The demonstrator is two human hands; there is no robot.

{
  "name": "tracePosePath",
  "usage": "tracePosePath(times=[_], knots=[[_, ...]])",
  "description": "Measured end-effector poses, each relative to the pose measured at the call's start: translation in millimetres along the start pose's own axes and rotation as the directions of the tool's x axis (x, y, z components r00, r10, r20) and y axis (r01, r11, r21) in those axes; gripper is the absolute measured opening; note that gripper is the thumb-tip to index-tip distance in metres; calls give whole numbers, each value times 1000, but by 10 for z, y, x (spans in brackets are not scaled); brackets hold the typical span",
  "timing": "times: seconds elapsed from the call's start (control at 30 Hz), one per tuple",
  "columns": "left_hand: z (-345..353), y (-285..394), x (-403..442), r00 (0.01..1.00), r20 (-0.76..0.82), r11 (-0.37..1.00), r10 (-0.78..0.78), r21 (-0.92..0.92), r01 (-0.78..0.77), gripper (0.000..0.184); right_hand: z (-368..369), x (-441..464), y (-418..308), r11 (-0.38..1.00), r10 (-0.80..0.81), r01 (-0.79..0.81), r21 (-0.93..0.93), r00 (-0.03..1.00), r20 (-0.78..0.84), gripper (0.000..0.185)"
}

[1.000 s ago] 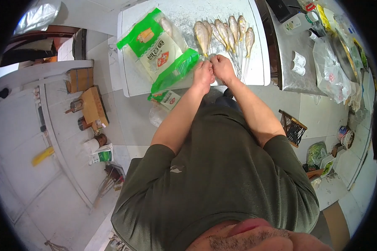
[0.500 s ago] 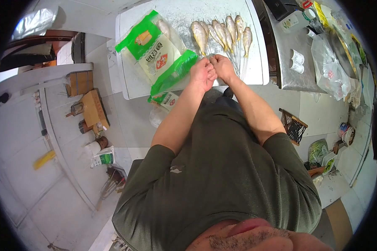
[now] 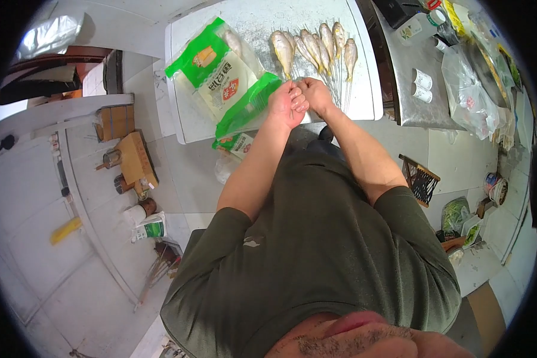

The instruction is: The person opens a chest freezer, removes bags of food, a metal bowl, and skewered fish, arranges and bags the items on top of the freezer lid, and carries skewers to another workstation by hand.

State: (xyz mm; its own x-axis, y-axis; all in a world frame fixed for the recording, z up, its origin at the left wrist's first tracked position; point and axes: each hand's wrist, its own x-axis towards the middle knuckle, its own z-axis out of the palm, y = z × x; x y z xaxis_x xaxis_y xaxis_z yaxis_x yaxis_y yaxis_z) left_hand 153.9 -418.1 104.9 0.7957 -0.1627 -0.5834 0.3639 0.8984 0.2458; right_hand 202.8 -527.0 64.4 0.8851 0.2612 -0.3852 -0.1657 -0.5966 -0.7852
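Note:
My left hand [image 3: 287, 104] is closed above the front edge of a white table [image 3: 364, 98]. Right beside it, fingers pinched together, is my right hand [image 3: 314, 95], and the fingertips of both nearly meet. Whatever they hold is hidden by the fingers. Just beyond the hands, several small yellowish fish [image 3: 283, 51] lie side by side. Thin metal skewers [image 3: 347, 95] run from the fish towards me. Left of my hands rests a green and white plastic bag [image 3: 224, 83] with a fish showing through its clear part.
A second green packet [image 3: 240, 144] sits below the table's front edge. To the right, a metal counter [image 3: 400, 77] bears white cups [image 3: 422, 86], a plastic jug [image 3: 416, 30] and clear plastic bags [image 3: 471, 98]. Cardboard boxes [image 3: 138, 158] stand on the left, a dark folding stool [image 3: 420, 182] on the right.
The view has shifted slightly. My left hand has turned a little and its fingers have shifted; my right hand stays close beside it. The fish and the bag lie as before.

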Motion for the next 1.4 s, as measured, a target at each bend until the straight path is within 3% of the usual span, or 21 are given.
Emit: tracePosePath(times=[0.13,0.17,0.23,0.3,0.4,0.43,0.53,0.63,0.73,0.83,1.0,1.1,1.2,1.27,1.4], knots=[[-98,-56,-61,995,-99,978,-6,205,27,27,5,-64,-20,996,-89,88,-14,992,-88,33],[-304,-71,-3,998,-68,950,-2,311,23,22,20,-114,-32,992,-125,124,-18,984,-124,32],[-172,-80,-148,985,-157,831,66,556,32,19,-25,-210,-65,989,-147,147,-6,981,-129,30],[-247,-95,-175,968,-185,676,168,737,24,20,9,-230,66,971,-235,241,6,953,-191,25],[-493,-66,-13,839,70,191,539,961,-203,32,-83,-338,12,956,-290,293,-5,941,-174,23],[-204,65,-168,798,68,115,599,979,-170,48,-116,-364,12,943,-331,331,-28,927,-176,21],[-72,345,34,665,34,308,746,868,-390,55,-261,-471,-65,940,-341,340,-20,934,-109,21],[8,638,260,682,-17,481,731,722,-498,48,-377,-507,-47,955,-294,294,40,956,4,24],[61,854,292,865,32,780,501,418,-467,36,-468,-521,-14,970,-243,241,40,968,60,27],[111,901,277,886,158,823,436,328,-463,27,-492,-530,76,969,-246,245,18,967,71,27],[136,917,306,887,201,830,416,316,-460,18,-540,-526,59,961,-254,262,-84,962,96,29],[169,906,282,879,191,798,438,368,-477,18,-564,-519,2,985,-170,169,16,974,153,31],[173,921,290,861,196,742,469,441,-505,19,-576,-185,-42,966,-142,128,224,989,50,34],[200,879,287,862,208,716,462,487,-501,19,-711,46,-680,778,-156,87,622,986,57,36],[311,857,238,857,255,680,448,525,-512,19,-745,385,-873,796,-165,-8,605,959,229,35]])
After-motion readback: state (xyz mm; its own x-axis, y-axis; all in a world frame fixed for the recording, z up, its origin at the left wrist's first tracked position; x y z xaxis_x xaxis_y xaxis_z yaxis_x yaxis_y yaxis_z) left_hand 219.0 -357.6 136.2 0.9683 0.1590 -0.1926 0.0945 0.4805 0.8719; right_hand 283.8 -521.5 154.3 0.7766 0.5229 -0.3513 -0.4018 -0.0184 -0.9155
